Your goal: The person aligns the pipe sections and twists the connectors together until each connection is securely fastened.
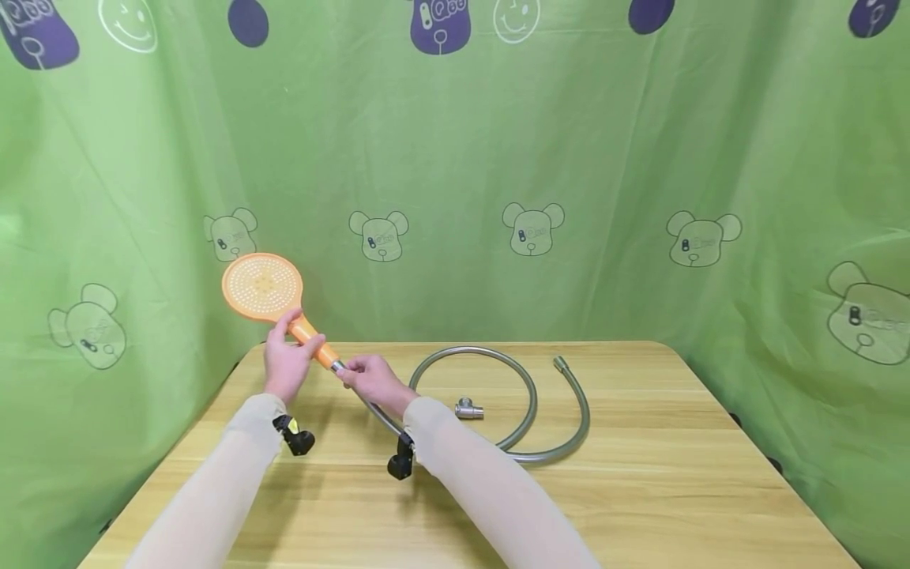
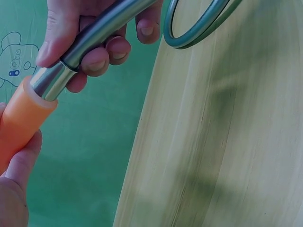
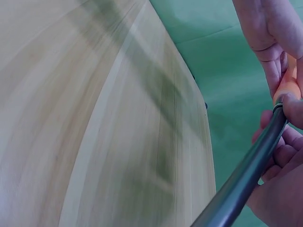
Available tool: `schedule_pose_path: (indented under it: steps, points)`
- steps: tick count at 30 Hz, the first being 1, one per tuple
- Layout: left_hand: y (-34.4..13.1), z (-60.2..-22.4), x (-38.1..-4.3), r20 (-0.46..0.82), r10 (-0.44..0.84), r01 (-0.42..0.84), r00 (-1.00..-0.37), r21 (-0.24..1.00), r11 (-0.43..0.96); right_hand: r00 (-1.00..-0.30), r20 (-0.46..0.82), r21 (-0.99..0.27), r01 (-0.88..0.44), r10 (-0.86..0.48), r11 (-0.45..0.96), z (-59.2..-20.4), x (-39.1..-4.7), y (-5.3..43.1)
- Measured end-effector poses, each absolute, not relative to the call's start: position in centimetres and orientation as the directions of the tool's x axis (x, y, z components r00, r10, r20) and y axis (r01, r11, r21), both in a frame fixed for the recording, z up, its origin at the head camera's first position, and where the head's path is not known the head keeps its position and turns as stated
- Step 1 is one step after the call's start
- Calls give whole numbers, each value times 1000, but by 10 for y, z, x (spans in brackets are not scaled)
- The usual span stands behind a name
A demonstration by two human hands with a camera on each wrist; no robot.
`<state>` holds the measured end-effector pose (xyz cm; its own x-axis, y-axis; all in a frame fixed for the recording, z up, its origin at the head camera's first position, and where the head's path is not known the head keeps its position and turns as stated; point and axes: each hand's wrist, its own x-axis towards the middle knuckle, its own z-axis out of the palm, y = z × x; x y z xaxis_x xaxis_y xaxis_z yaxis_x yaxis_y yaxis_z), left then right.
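Note:
An orange shower head (image 1: 262, 286) with a pale, dotted spray face is held up over the table's left back corner. My left hand (image 1: 287, 365) grips its orange handle (image 2: 21, 120). With thumb and fingers, my right hand (image 1: 377, 382) pinches the metal end fitting (image 2: 52, 81) of a grey shower hose (image 3: 246, 177). That fitting meets the open end of the handle, and part of it sits inside the rim. From there the hose loops (image 1: 535, 395) across the table to its free end (image 1: 561, 363).
A small chrome angle valve (image 1: 468, 409) lies on the wooden table (image 1: 640, 490) inside the hose loop. Green curtains (image 1: 455, 292) printed with bear figures hang behind and at both sides. Each wrist carries a small black camera (image 1: 400, 458).

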<state>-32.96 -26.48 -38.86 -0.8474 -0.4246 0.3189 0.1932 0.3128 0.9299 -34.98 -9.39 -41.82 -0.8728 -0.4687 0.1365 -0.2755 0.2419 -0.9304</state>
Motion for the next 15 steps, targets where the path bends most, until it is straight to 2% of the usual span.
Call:
schedule_pose_path:
  steps: [15]
  points:
    - [-269,-390,-331,303,-397,202,-867,940,276,-869,111,-943,-246,-483,226,-416,-349,-92]
